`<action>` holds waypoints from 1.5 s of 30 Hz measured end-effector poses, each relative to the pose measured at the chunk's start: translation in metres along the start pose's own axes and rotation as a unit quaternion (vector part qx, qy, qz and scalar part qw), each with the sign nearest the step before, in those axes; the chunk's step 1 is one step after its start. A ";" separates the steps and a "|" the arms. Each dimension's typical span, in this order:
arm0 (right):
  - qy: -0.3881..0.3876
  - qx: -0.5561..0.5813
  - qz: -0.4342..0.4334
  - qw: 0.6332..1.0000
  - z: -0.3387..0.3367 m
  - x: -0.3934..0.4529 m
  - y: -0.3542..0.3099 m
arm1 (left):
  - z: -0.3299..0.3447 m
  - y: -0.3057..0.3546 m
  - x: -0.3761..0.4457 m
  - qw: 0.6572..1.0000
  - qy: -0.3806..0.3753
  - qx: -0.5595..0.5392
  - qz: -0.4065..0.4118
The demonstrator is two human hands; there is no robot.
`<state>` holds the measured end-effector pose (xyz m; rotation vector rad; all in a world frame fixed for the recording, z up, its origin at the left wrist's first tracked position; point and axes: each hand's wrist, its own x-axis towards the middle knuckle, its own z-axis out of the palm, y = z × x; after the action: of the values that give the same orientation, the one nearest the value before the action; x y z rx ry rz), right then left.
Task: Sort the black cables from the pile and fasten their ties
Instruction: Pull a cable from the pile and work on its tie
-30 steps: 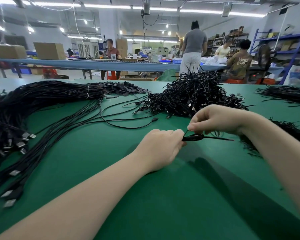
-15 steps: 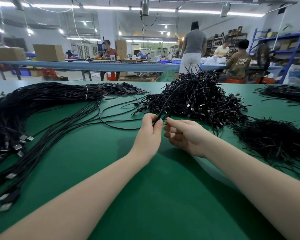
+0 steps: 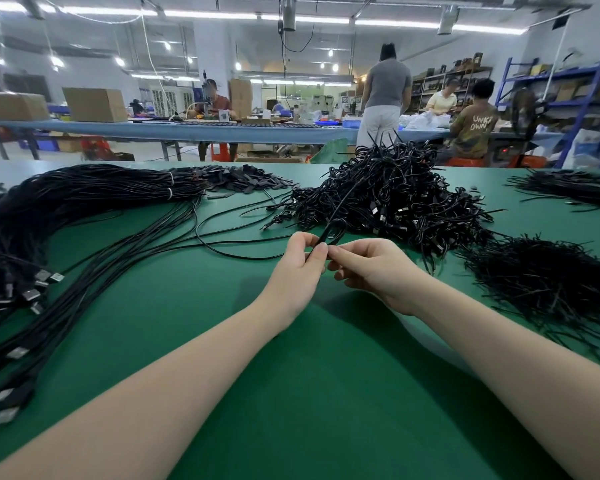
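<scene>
My left hand [image 3: 300, 268] pinches a black cable tie [image 3: 331, 230] between thumb and fingers; its strap forms a small loop and its tail sticks up toward the pile. My right hand [image 3: 369, 268] meets the left at the fingertips and pinches the same tie from the right. Just behind the hands lies a tangled pile of tied black cables [image 3: 395, 199]. A long bundle of straight black cables [image 3: 84, 199] with metal plugs runs along the left of the green table [image 3: 309, 393]. A heap of loose black ties [image 3: 548, 275] lies at the right.
One loose cable [image 3: 229, 249] curves across the table left of my hands. More black cables [image 3: 568, 188] lie at the far right. Behind the table several people work at a long blue bench [image 3: 187, 131] with cardboard boxes [image 3: 94, 103]; blue shelving stands at the right.
My hands moved from the near right toward the pile and rose a little. One second ago the tie lay flat between them; now its strap is looped and points upward.
</scene>
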<state>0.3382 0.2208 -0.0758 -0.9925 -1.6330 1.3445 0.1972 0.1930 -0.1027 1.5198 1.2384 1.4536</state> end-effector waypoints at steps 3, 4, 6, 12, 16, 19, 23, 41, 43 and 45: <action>-0.014 -0.045 -0.017 0.999 0.000 -0.001 0.000 | -0.001 0.000 0.000 1.000 0.007 -0.001 0.000; -0.020 -0.060 -0.025 0.998 0.000 -0.001 -0.001 | -0.001 0.000 0.001 1.000 0.008 -0.001 -0.001; -0.027 -0.089 -0.037 0.995 0.000 -0.003 -0.003 | -0.001 -0.001 0.001 1.000 0.008 0.000 -0.003; -0.050 -0.167 -0.046 0.984 0.006 -0.007 -0.010 | -0.002 -0.001 0.000 1.000 0.011 0.010 -0.002; -0.052 -0.149 -0.033 0.987 0.010 -0.009 -0.010 | -0.001 0.002 -0.001 1.000 0.017 -0.010 -0.012; -0.057 -0.142 -0.031 0.988 0.011 -0.009 -0.010 | -0.001 0.003 -0.002 1.000 0.023 -0.007 -0.016; -0.046 -0.205 -0.074 0.975 0.008 -0.008 -0.012 | -0.001 0.006 -0.004 1.000 0.020 -0.004 -0.015; 0.040 -0.495 -0.282 0.820 -0.002 -0.007 -0.014 | -0.004 0.015 -0.004 0.995 0.000 -0.043 -0.093; 0.047 -0.524 -0.286 0.801 -0.002 -0.007 -0.014 | -0.006 0.017 -0.004 0.993 0.000 -0.055 -0.106; 0.071 -0.537 -0.312 0.780 -0.003 -0.007 -0.013 | -0.006 0.019 -0.005 0.992 -0.006 -0.057 -0.117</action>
<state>0.3425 0.2139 -0.0628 -0.9330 -2.3289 -0.2179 0.1948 0.1818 -0.0861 1.2604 1.2571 1.3364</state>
